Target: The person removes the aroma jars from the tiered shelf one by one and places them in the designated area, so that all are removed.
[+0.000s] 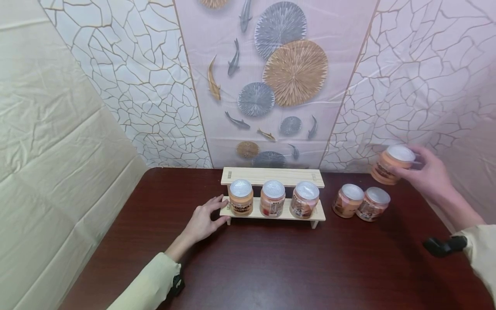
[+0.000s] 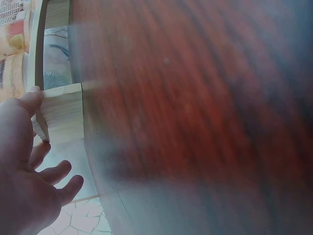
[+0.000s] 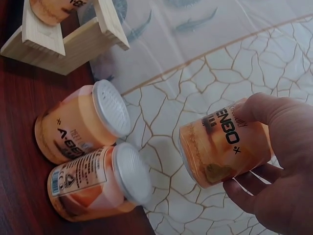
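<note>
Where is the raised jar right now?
In the head view, the raised jar is on the right, gripped by the right hand, above the two jars on the table.

Left forearm [image 1: 179, 246] reaches in from front-left of the wooden rack [image 1: 272, 175]; left grip [image 1: 204, 219] holds its left end, thumb in front, outer fingers spread. Right forearm [image 1: 465, 211] angled inward; right grip [image 1: 431, 170] raised right of the rack, thumb opposing curled fingers

Jars [image 1: 272, 204], orange; lids [image 1: 241, 188], silver-white; rack [image 1: 271, 175] at far edge of table [image 1: 271, 267], pale yellow; table, dark red-brown; cloth [image 1: 155, 86], brown-veined white.
</note>
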The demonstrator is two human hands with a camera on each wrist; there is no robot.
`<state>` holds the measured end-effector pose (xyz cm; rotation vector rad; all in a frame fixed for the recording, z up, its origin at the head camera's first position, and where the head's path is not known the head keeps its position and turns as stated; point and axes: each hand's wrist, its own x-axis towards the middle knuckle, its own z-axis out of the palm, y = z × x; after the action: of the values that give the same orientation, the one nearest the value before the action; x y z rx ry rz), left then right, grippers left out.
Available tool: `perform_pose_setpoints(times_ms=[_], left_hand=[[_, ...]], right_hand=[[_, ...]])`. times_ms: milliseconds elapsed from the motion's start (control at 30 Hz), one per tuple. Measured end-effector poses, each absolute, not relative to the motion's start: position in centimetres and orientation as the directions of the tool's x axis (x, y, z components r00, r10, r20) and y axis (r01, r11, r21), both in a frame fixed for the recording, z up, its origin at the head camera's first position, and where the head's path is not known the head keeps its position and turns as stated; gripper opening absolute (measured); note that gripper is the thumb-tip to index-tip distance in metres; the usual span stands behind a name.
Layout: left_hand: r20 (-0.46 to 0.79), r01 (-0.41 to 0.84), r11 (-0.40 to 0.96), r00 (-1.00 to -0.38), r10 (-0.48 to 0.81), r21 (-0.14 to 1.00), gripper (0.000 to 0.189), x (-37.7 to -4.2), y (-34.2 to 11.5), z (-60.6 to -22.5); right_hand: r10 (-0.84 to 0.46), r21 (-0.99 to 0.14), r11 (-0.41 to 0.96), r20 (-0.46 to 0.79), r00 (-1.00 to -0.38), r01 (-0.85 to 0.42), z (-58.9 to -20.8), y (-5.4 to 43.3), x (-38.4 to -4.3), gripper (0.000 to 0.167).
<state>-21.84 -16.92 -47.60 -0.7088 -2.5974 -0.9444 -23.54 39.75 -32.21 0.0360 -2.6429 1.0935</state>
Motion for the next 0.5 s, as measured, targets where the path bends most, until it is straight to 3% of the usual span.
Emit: perform_pose_setpoints(times_ms=[233,500], left_hand=[[0.423,0.537,0.665,-0.838,0.346,0.519,0.049,-21.8,-16.9,-47.6],[0.433,0.543,0.664,-0.832,0.345,0.514,0.048,-21.9,-17.0,-47.8]], right_hand=[[0.104,-0.671,0.735,0.249,-0.963,-0.095,-32.9,40.6,-23.1,0.08],[0.124,-0.66,0.745,0.282,-0.951,-0.099,-33.9,41.3,-22.9,0.072]])
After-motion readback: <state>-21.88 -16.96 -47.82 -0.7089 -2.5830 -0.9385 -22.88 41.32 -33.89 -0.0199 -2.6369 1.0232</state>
